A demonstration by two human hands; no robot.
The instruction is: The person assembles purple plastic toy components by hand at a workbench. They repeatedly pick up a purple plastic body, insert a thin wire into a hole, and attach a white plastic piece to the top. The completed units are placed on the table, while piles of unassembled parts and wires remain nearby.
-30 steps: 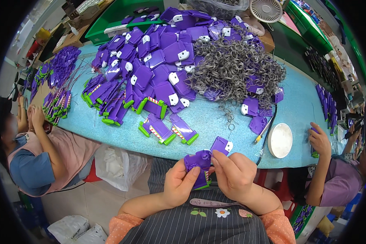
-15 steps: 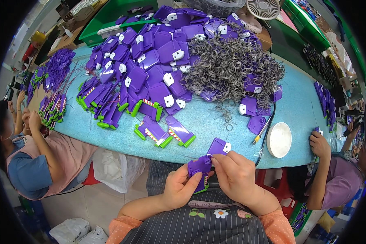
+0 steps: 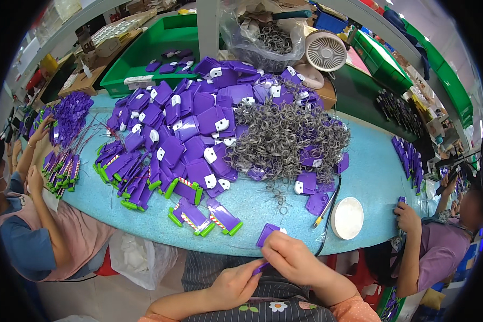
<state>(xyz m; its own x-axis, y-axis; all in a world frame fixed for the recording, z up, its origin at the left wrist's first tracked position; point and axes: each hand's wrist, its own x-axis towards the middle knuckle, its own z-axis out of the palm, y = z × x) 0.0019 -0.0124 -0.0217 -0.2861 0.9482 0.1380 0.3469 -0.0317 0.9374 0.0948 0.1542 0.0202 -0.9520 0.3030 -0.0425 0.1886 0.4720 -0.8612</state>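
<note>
Right across in front of me ran the blue table (image 3: 373, 161), crowded at its middle: a big heap of purple casings (image 3: 170, 150), and up against it a tangle of grey rings (image 3: 284, 142)! Behind sat a green bin (image 3: 127, 60) and a round fan (image 3: 326, 51); nearer, a white dish (image 3: 347, 219) stood alone on the right. Co-workers flanked me, one in a blue sleeve (image 3: 24, 244) at the left, one in a purple sleeve (image 3: 434, 252) at the right. And down to my own hands, low at the table's near edge: my left hand (image 3: 234, 284) pinched a purple part (image 3: 260, 268), tipped nearly edge-on, just in front of my apron. My right hand (image 3: 291, 258) arched over its upper end, fingers bent, knuckles up; whether those fingertips gripped anything, I couldn't tell. Just beyond them lay a loose purple piece (image 3: 266, 234).
</note>
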